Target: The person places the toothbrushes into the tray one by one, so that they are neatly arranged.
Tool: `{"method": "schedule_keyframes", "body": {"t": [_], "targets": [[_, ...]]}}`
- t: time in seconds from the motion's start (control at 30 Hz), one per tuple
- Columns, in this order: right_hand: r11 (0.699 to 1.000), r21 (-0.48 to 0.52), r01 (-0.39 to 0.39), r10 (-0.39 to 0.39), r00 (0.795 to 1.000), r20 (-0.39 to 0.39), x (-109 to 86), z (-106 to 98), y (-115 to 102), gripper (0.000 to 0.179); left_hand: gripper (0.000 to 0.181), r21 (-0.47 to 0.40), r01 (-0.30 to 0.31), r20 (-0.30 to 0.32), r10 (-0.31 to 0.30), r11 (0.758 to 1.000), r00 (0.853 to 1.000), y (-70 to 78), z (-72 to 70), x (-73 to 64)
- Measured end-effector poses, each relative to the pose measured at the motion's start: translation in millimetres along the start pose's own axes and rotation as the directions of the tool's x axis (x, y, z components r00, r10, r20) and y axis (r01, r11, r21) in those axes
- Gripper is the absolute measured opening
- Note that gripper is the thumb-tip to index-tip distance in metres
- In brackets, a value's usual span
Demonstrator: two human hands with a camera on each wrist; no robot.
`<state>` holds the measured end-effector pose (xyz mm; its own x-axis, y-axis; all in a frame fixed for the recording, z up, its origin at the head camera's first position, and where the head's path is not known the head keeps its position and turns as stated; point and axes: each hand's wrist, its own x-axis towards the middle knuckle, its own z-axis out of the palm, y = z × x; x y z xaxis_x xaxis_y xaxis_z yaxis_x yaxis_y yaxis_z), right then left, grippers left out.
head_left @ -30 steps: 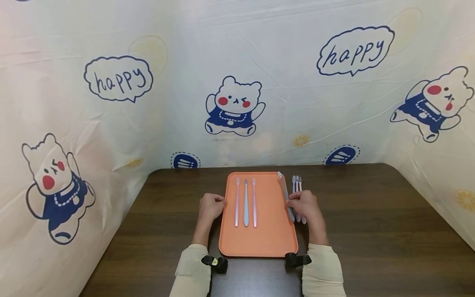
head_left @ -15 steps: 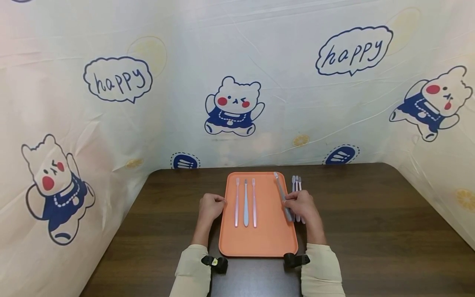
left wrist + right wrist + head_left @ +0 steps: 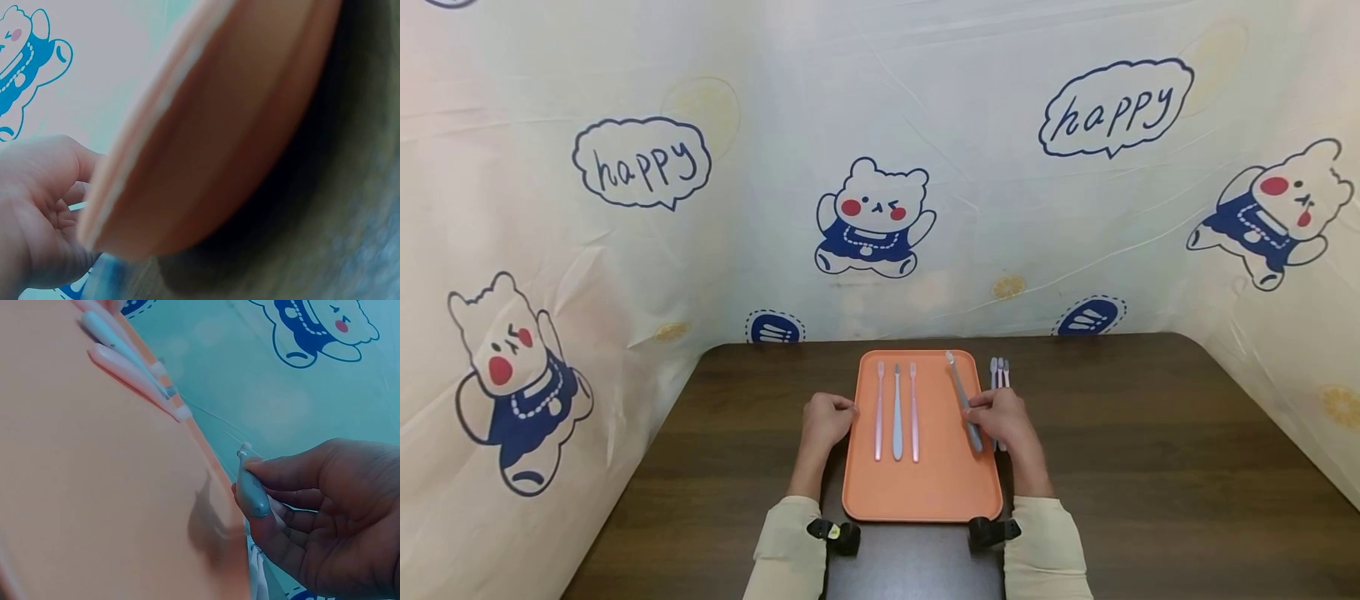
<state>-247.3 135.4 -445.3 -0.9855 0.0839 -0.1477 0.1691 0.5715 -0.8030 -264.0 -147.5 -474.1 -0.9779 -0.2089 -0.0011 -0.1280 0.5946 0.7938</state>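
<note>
My left hand (image 3: 827, 417) grips the left rim of an orange tray (image 3: 925, 492); in the left wrist view the tray wall hides some of its fingertips. Between thumb and fingers, my right hand (image 3: 1006, 419) pinches a grey-blue toothbrush (image 3: 252, 495) by its handle. That toothbrush slants over the tray's right side, head pointing away, and casts a shadow on the tray. On the tray's left half lie a pink toothbrush (image 3: 878, 425), a light blue toothbrush (image 3: 897, 429) and another pink toothbrush (image 3: 915, 425), side by side with heads at the far end.
Just right of the tray, more toothbrushes (image 3: 1000, 373) lie on the dark wooden table (image 3: 1150, 467), partly hidden by the right hand. A printed curtain (image 3: 985, 208) with cartoon bears stands along the table's back and sides.
My right hand has moved left with the grey-blue toothbrush, from the tray's right rim to farther in over the tray. The left hand has stayed at the rim.
</note>
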Motion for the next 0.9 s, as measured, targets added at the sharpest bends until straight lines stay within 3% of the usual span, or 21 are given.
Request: {"method": "schedule_keyframes", "body": {"t": [0.9], "targets": [[0.999, -0.04, 0.036, -0.037, 0.999, -0.025, -1.5, 14, -10, 0.019, 0.016, -0.023, 0.031, 0.024, -0.03, 0.999, 0.999, -0.3, 1.1, 0.5]]}}
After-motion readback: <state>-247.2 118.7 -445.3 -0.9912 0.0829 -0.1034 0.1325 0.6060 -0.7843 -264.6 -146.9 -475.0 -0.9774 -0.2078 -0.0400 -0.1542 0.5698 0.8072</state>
